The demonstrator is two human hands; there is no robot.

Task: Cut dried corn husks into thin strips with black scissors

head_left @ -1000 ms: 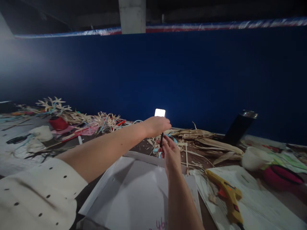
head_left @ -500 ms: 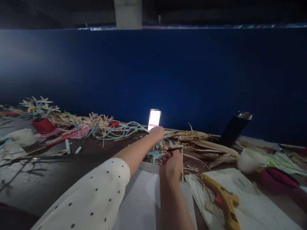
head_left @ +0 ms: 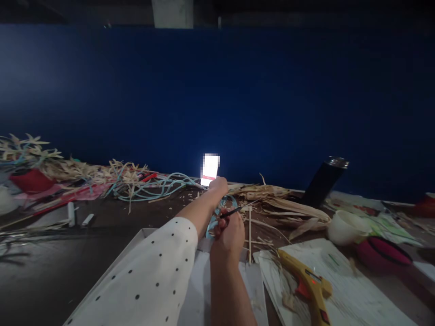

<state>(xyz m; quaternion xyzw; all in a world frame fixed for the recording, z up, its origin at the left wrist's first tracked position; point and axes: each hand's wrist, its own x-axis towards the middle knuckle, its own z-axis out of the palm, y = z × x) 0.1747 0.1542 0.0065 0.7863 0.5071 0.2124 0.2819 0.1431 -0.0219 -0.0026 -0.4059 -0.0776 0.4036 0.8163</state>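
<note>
My left hand (head_left: pixel 219 184), in a white sleeve with black dots, reaches to the lower edge of a bright phone (head_left: pixel 210 171) that stands against the blue wall. Its fingers are mostly hidden behind the back of the hand, and I cannot tell if they touch the screen. Just below and nearer to me, my right hand (head_left: pixel 228 231) is closed on a thin dark pointed tool (head_left: pixel 231 212), its tip pointing up and right. Light blue strips (head_left: pixel 211 226) lie beside my right hand. Under my forearms is a pale board (head_left: pixel 195 294).
Dried husks (head_left: pixel 288 208) and a dark bottle (head_left: pixel 321 183) stand at the right, near a white cup (head_left: pixel 346 227), a magenta bowl (head_left: pixel 382 256) and a yellow glue gun (head_left: pixel 311 285) on paper. Blue cords (head_left: pixel 163 185) and straw flowers (head_left: pixel 29 147) lie left.
The view has turned slightly right. My right hand has come closer to my left wrist, and the dark tool now tilts upward. My left hand stays by the phone.
</note>
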